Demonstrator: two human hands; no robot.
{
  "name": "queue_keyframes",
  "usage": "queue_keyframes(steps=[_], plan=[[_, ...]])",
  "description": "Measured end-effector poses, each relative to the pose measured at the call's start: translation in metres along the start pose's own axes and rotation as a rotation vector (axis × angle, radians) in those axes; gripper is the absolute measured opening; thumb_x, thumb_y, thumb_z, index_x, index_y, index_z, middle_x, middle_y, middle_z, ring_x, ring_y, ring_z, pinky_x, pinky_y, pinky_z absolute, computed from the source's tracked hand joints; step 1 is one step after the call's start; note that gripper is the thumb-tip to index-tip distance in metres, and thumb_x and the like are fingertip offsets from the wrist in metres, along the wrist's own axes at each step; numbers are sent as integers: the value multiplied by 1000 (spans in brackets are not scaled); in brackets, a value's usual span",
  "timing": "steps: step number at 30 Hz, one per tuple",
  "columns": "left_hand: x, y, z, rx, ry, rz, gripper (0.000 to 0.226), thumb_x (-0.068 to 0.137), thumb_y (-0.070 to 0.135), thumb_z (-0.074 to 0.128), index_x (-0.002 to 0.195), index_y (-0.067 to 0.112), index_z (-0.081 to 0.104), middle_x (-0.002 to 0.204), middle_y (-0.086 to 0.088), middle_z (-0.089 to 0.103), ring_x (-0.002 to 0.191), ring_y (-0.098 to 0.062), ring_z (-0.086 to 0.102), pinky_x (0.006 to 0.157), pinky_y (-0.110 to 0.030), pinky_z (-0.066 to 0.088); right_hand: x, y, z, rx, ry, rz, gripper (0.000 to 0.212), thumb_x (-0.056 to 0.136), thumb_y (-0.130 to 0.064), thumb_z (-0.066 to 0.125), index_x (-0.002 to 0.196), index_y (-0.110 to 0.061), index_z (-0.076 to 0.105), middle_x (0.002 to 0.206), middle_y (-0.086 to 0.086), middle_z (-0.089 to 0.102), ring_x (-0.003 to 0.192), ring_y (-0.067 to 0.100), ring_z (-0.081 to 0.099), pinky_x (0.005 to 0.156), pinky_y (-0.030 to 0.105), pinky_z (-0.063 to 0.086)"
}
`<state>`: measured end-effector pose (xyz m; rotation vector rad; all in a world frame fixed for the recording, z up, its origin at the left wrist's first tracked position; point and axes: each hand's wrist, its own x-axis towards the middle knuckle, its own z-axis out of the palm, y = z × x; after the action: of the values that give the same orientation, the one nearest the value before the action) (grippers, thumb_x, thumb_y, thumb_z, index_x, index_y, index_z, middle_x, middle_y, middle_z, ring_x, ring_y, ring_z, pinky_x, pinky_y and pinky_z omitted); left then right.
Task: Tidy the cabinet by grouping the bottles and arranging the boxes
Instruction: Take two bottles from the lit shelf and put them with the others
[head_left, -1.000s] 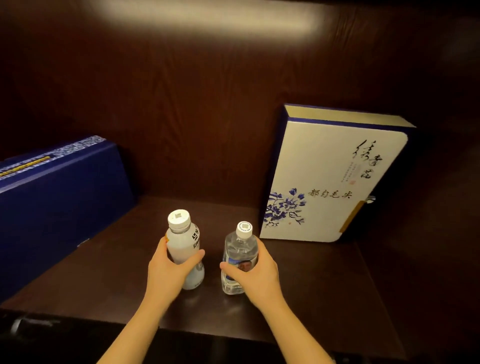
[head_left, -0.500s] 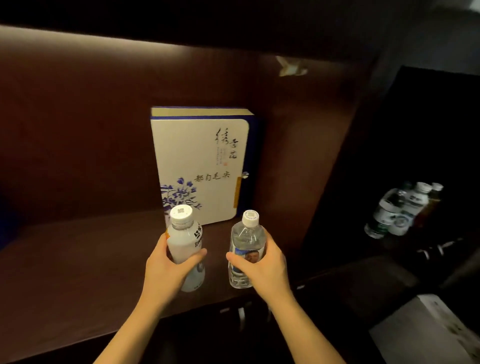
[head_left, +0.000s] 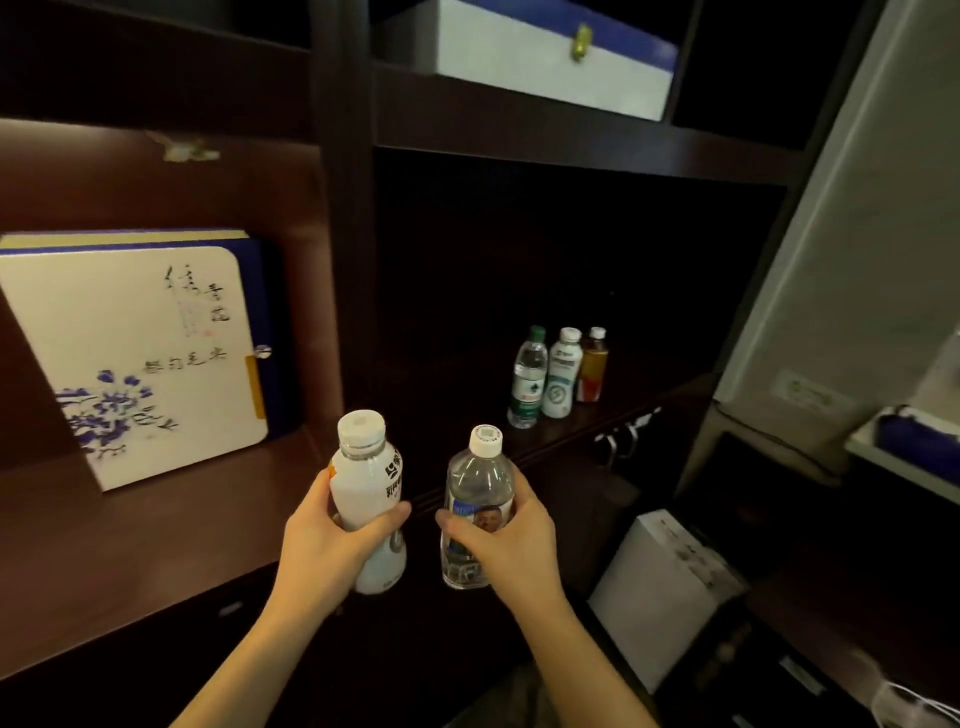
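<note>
My left hand (head_left: 332, 551) grips a white opaque bottle (head_left: 366, 483) with a white cap, held upright in the air in front of the cabinet's dividing post. My right hand (head_left: 506, 540) grips a clear water bottle (head_left: 478, 478) with a white cap, also upright, just to the right. In the dark right compartment three bottles stand together: a clear one with a green cap (head_left: 528, 378), a white one (head_left: 562, 373) and an amber one (head_left: 593, 365). A white box with blue flowers (head_left: 140, 358) leans against the back of the left compartment.
A vertical post (head_left: 345, 260) divides the two compartments. A white and blue box with a gold clasp (head_left: 550, 57) sits on the shelf above. A white box (head_left: 660, 587) stands lower right. Metal drawer handles (head_left: 623, 436) stick out under the right shelf. A pale wall stands at right.
Both bottles have been lifted off the left shelf and carried to the right, past the flowered box. My view has swung right, and the right compartment with its three bottles now shows.
</note>
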<state>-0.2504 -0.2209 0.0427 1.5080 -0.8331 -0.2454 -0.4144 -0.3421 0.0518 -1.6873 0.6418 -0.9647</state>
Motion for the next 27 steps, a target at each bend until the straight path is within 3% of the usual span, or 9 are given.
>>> queue_keyframes(steps=[11,21,27], plan=[[9,28,87,18,-21,-2,78,55,54,84,125,45,52,114,19,67,104,2,62,86,-27,51,20,19,-82,-21,77,12,69,64,-39,90,125,-43,58,110,-19,72,102,0,69,83,17,56],[93,-11,124,47,37,-22,74,58,53,84,124,46,50,113,17,67,103,2,61,83,-27,51,120,61,-73,-4,57,37,65,63,-34,91,113,-57,56,108,-30,70,101,-8,67,78,5,50],[153,-40,130,86,106,-56,75,57,55,84,123,43,50,107,20,64,99,4,59,78,-23,49,185,84,-56,-16,23,49,72,62,-33,92,124,-44,57,109,-28,70,102,-7,66,82,6,49]])
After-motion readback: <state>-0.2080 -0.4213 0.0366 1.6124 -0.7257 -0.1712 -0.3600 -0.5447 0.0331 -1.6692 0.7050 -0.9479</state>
